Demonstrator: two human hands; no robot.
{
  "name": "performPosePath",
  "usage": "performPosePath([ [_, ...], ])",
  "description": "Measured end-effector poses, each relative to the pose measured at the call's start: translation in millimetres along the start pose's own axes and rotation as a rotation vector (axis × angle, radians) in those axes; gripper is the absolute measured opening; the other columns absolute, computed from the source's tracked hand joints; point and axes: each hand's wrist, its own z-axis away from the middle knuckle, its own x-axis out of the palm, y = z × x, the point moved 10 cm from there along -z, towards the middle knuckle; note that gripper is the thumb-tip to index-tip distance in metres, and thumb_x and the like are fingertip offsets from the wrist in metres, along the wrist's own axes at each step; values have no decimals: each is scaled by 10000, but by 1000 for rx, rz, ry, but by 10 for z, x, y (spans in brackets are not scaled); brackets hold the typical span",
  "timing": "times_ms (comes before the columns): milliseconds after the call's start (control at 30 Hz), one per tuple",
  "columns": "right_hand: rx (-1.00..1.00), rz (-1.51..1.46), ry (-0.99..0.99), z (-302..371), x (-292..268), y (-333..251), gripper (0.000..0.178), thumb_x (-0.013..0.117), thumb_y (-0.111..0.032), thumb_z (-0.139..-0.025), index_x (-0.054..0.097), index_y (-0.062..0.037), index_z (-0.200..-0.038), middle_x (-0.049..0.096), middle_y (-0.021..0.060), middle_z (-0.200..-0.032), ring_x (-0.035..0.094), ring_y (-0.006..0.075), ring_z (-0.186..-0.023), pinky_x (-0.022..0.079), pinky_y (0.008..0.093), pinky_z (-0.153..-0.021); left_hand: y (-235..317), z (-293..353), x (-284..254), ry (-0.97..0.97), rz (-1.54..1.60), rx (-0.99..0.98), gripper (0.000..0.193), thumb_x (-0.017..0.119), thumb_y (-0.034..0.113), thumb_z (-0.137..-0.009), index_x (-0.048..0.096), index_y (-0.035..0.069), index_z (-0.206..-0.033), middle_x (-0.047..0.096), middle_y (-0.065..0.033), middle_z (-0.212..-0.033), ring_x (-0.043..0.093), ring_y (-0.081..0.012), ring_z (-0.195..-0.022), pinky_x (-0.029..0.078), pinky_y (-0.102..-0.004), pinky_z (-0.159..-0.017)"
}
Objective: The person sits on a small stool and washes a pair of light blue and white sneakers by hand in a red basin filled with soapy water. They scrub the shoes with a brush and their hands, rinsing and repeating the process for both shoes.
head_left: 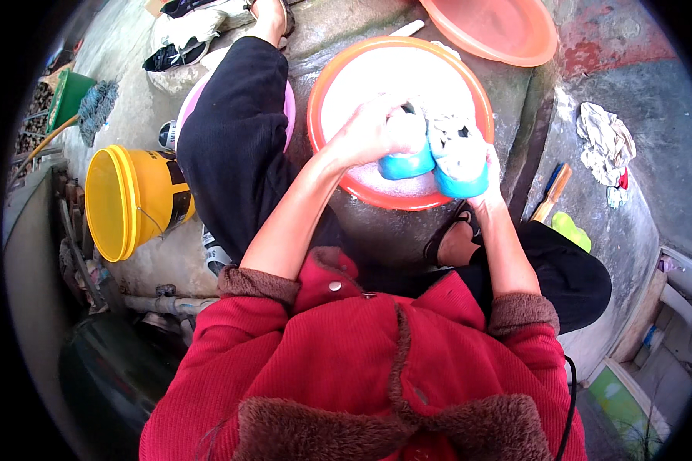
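Note:
Over the foam in an orange basin [480, 100] I hold a pair of white and blue shoes. My left hand [369, 127] is closed on one white shoe with a blue heel [407, 164]. My right hand [490, 178] grips the side of the other white shoe with a blue heel [461, 186]. The two shoes are side by side, blue heels toward me. Bright light washes out the foam and the upper parts of the shoes, and the far fingers of both hands are partly hidden.
A yellow bucket [127, 203] lies tipped at left; a pink basin [289, 107] is partly behind my leg. Several shoes [192, 34] sit at far left. At right are an orange-red basin [500, 27], a wooden-handled brush [553, 192], a green item [570, 230] and crumpled cloth [603, 138].

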Motion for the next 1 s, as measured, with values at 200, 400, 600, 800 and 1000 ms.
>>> performPosePath([
  [200, 293, -669, -85, 49, 298, 174, 497, 523, -127, -817, 548, -80, -1311, 610, 100, -1255, 564, 266, -1173, 431, 382, -1059, 92, 112, -6, 8, 172, -80, 797, 786, 9, -666, 494, 47, -1406, 657, -45, -926, 611, -113, -859, 531, -290, -793],
  [400, 70, -179, -142, 51, 287, 20, 505, 532, -155, -822, 542, -54, -1316, 607, 120, -1281, 571, 281, -1189, 442, 403, -1056, 121, 72, 23, -1, 130, 46, 771, 785, 74, -669, 511, 48, -1389, 654, -65, -969, 613, -165, -898, 522, -326, -833],
  [600, -31, -15, -76, 1, 119, -122, 526, 522, -199, -836, 524, -23, -1330, 596, 149, -1315, 576, 302, -1203, 451, 427, -1056, 301, 75, 85, -37, -172, 93, 594, 775, 224, -718, 611, 85, -1271, 658, -124, -1099, 613, -256, -1054, 478, -391, -945],
  [800, -47, 108, 7, -88, -92, -130, 516, 514, -340, -908, 512, -49, -1335, 592, 137, -1300, 601, 298, -1156, 466, 463, -1025, 300, 56, 181, -48, -294, 78, 407, 771, 304, -771, 712, 95, -1116, 682, -118, -1093, 629, -306, -1035, 482, -400, -932],
  [1000, -52, 99, -40, -112, 1, -76, 549, 524, -380, -926, 480, -65, -1374, 577, 128, -1323, 573, 299, -1198, 444, 470, -1056, 345, 103, 248, 172, -453, 368, 373, 768, 299, -797, 723, 103, -1111, 712, -97, -976, 668, -265, -907, 510, -381, -864],
])
